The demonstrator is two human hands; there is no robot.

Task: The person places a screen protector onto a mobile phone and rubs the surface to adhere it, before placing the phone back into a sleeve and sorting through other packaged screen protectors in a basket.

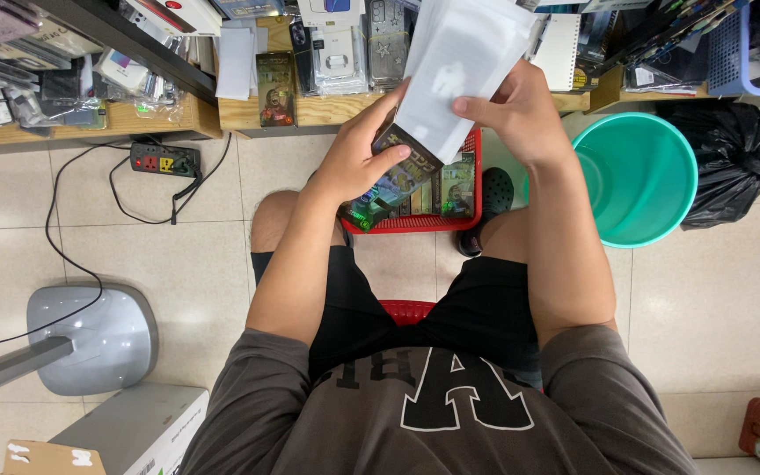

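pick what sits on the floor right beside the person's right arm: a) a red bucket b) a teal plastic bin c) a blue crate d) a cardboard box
b, a round teal plastic bin stands on the tiled floor just outside the right hand and forearm, with a black bag beyond it.

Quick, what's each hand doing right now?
Left hand: closed on a dark phone case.
Right hand: closed on the white sleeve over that case.

teal bucket [639,180] right | black rubbish bag [732,158] far right | power strip [164,160] upper left | grey fan base [94,339] lower left
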